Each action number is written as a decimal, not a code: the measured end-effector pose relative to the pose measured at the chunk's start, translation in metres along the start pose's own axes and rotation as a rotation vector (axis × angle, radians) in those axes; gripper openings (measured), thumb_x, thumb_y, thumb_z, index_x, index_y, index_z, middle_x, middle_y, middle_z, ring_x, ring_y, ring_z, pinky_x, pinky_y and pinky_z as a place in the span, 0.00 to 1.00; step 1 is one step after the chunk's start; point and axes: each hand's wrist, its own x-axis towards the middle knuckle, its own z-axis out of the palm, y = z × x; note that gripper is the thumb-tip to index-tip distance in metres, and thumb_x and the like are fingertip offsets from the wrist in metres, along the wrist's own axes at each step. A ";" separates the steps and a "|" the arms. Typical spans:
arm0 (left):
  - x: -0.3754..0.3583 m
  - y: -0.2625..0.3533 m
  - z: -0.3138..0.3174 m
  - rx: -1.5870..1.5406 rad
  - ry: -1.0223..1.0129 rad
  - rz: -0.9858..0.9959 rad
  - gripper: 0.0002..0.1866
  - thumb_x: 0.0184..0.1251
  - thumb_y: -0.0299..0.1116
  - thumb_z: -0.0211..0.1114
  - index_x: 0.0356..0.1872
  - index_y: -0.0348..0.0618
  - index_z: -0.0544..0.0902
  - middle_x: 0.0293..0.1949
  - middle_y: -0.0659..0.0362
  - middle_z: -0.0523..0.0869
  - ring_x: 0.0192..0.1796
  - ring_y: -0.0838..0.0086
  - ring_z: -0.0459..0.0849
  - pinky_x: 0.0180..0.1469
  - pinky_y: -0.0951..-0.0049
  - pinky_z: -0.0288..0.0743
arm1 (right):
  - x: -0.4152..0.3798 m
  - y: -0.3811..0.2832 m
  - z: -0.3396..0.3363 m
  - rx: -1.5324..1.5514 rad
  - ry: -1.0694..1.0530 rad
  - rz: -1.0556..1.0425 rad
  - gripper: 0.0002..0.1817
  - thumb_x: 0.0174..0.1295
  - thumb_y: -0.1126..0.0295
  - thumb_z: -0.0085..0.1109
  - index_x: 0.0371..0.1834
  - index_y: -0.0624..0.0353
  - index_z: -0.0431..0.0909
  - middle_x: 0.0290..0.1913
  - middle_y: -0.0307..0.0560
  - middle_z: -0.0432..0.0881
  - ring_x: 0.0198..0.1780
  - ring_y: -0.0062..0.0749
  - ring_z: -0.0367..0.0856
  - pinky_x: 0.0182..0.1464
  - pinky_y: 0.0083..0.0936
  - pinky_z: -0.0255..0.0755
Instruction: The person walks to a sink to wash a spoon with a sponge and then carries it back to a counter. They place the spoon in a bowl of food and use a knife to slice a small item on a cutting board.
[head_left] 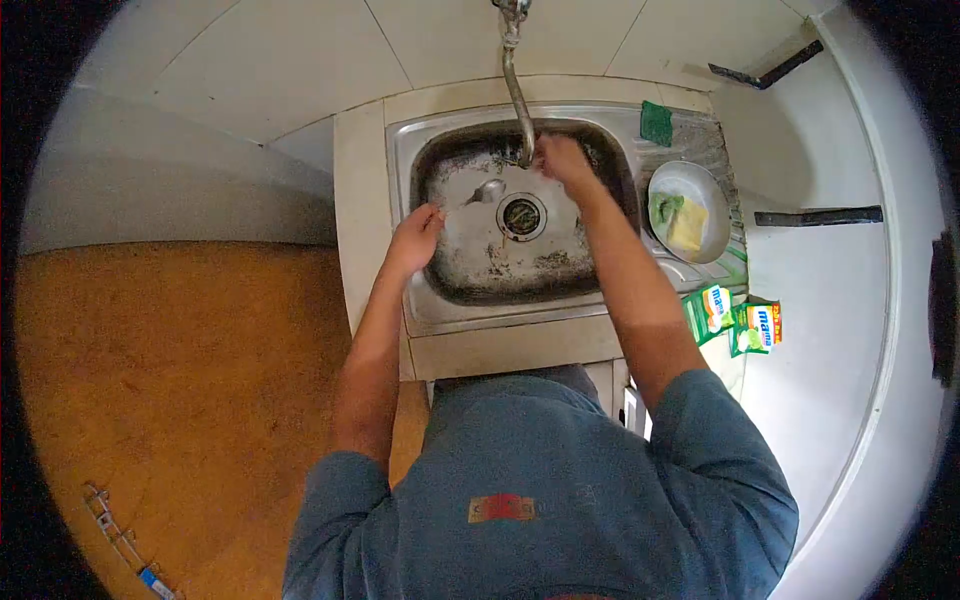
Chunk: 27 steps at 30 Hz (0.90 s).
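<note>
My left hand [418, 238] is over the left side of the steel sink [520, 278], its fingers pinched at the handle end of a spoon [490, 190]. The spoon's bowl points toward the middle of the basin, up and left of the drain [521, 216]. Close to the mouth of the curved tap [518, 100], my right hand [560, 162] is smeared by motion. Its fingers are too blurred to show whether anything is in them.
On the drainboard to the right, a white bowl [716, 195] holds a yellow and green sponge [685, 225]. Behind it lies a green scouring pad [656, 123]. Two green packets [708, 313] sit at the counter's right front. A metal rack [120, 535] lies on the brown floor.
</note>
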 end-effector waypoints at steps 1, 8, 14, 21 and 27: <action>0.001 -0.003 -0.001 0.002 0.002 0.000 0.12 0.72 0.37 0.54 0.36 0.36 0.76 0.29 0.57 0.79 0.35 0.72 0.77 0.41 0.71 0.71 | -0.011 0.002 0.010 0.002 -0.001 -0.003 0.15 0.68 0.61 0.50 0.38 0.62 0.80 0.31 0.49 0.85 0.31 0.34 0.83 0.35 0.32 0.75; -0.007 -0.024 -0.006 -0.083 0.004 0.001 0.13 0.72 0.38 0.54 0.36 0.36 0.76 0.28 0.55 0.80 0.33 0.69 0.77 0.40 0.70 0.72 | -0.039 0.006 0.023 0.985 -0.150 0.181 0.13 0.70 0.59 0.50 0.37 0.57 0.74 0.31 0.43 0.78 0.32 0.31 0.76 0.37 0.30 0.74; -0.018 -0.014 -0.013 0.083 0.001 -0.023 0.12 0.74 0.36 0.53 0.33 0.39 0.76 0.24 0.65 0.74 0.25 0.78 0.71 0.30 0.77 0.67 | -0.055 0.031 0.001 0.915 -0.083 0.184 0.14 0.67 0.60 0.55 0.44 0.61 0.77 0.44 0.49 0.83 0.45 0.36 0.82 0.49 0.30 0.75; -0.027 -0.004 -0.023 -0.551 -0.085 -0.087 0.12 0.74 0.38 0.53 0.32 0.43 0.75 0.23 0.68 0.70 0.23 0.82 0.66 0.26 0.80 0.62 | -0.098 0.012 -0.018 0.409 0.131 -0.063 0.20 0.67 0.59 0.55 0.56 0.60 0.76 0.53 0.51 0.81 0.52 0.38 0.81 0.53 0.31 0.75; -0.034 0.000 -0.024 -0.349 0.033 -0.068 0.14 0.74 0.39 0.54 0.31 0.40 0.76 0.22 0.66 0.70 0.24 0.79 0.67 0.29 0.77 0.64 | -0.121 0.036 -0.012 -0.489 0.283 -0.472 0.21 0.69 0.58 0.53 0.61 0.55 0.71 0.54 0.52 0.81 0.52 0.41 0.82 0.54 0.31 0.74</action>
